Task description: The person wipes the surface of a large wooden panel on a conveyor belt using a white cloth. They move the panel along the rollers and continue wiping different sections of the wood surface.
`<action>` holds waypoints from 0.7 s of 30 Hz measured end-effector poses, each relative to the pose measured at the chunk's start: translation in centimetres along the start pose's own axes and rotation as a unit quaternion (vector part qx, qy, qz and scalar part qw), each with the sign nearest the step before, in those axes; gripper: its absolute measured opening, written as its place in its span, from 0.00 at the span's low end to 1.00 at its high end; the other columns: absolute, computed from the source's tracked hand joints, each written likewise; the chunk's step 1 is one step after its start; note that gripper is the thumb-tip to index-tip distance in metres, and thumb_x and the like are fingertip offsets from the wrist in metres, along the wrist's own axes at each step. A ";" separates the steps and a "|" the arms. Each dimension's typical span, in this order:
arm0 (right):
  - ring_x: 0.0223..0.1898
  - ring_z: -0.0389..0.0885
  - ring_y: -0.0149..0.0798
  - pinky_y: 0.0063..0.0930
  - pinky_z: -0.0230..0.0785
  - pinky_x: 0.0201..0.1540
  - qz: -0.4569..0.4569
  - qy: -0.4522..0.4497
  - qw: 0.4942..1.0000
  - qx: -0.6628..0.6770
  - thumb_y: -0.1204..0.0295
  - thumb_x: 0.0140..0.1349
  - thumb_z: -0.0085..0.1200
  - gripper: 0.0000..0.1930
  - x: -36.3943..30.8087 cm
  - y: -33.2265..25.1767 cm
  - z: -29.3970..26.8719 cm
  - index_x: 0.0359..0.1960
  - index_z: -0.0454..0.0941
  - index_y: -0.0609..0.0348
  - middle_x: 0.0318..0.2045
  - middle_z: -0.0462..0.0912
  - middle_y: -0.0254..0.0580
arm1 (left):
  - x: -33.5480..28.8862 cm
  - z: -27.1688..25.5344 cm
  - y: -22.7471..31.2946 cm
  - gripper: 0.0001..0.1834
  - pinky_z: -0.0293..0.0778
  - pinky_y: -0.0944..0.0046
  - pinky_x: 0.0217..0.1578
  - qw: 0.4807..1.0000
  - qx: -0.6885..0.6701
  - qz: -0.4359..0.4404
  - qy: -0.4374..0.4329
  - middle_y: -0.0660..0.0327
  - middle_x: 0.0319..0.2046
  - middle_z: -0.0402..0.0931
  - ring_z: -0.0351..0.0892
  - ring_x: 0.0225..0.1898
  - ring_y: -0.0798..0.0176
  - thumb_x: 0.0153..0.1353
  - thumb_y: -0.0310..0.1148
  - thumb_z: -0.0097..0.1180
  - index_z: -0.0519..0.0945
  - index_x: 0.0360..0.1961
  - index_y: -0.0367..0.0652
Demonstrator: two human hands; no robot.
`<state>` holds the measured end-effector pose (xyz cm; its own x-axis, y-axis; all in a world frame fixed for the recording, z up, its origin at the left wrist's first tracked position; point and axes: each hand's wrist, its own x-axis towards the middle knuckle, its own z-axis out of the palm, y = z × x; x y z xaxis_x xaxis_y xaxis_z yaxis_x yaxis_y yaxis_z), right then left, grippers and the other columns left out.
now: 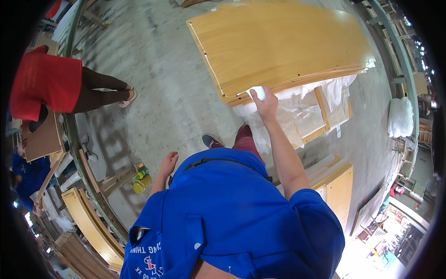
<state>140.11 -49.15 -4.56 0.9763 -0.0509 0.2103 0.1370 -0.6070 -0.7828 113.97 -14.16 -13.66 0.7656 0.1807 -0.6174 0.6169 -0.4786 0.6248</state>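
My right hand [266, 106] grips what looks like a white squeeze bottle [257, 93] at the near left corner of a wide yellow-brown wooden panel [283, 44]. A thin white line [213, 70] runs along the panel's left edge, past several small dark holes, and turns along the near edge toward the bottle. Its tip is too small to make out clearly. Beside my waist hangs my left hand [170, 161], away from the panel, fingers loosely bent and nothing visible in it.
The panel tops a stack over white-wrapped wooden frames [309, 116]. At left, a person in red [51, 83] stands by a green rail [70, 135]. A yellow-green container [141, 184] sits near my left side. More boards [339, 195] stand at my right.
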 end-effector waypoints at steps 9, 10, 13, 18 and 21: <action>0.28 0.81 0.49 0.35 0.72 0.31 0.046 0.097 0.994 -0.022 0.57 0.52 0.62 0.19 4.6 5.5 -4.7 0.35 0.78 0.60 0.25 0.81 0.50 | 2.8 0.8 9.3 0.15 0.73 0.62 0.42 0.995 -0.022 0.087 0.040 0.53 0.38 0.80 0.80 0.40 0.58 0.63 0.36 0.47 0.76 0.46 0.38; 0.28 0.81 0.49 0.36 0.72 0.31 0.056 0.105 0.993 -0.018 0.57 0.52 0.62 0.19 5.2 6.1 -5.5 0.35 0.78 0.61 0.25 0.81 0.50 | 3.1 1.0 10.6 0.14 0.74 0.64 0.41 0.993 -0.025 0.106 0.049 0.53 0.37 0.80 0.80 0.39 0.59 0.63 0.35 0.47 0.76 0.46 0.38; 0.28 0.81 0.49 0.36 0.72 0.32 0.087 0.134 0.985 -0.060 0.56 0.52 0.62 0.19 6.8 8.7 -7.9 0.35 0.77 0.61 0.25 0.81 0.51 | 4.0 1.5 16.0 0.12 0.74 0.67 0.38 0.983 -0.034 0.169 0.068 0.55 0.35 0.81 0.80 0.36 0.64 0.63 0.30 0.48 0.77 0.45 0.38; 0.29 0.81 0.48 0.36 0.72 0.33 0.089 0.146 0.983 -0.060 0.56 0.53 0.62 0.18 9.2 11.5 -11.1 0.35 0.77 0.59 0.26 0.81 0.49 | 5.7 2.8 24.7 0.10 0.73 0.69 0.35 0.964 -0.003 0.257 0.070 0.59 0.32 0.80 0.77 0.30 0.68 0.62 0.25 0.47 0.77 0.43 0.36; 0.29 0.81 0.48 0.36 0.72 0.32 0.120 0.116 0.983 -0.074 0.56 0.53 0.61 0.18 9.9 11.8 -12.2 0.34 0.77 0.58 0.26 0.81 0.48 | 7.2 3.9 29.4 0.09 0.72 0.69 0.34 0.947 0.033 0.315 0.064 0.59 0.31 0.80 0.76 0.28 0.68 0.61 0.24 0.48 0.77 0.42 0.36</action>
<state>149.33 -66.48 -4.64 0.9106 -0.3762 0.1709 -0.1359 -0.6632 -0.7360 136.85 -30.27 -1.60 0.9960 -0.0580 -0.0680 0.0220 -0.5785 0.8154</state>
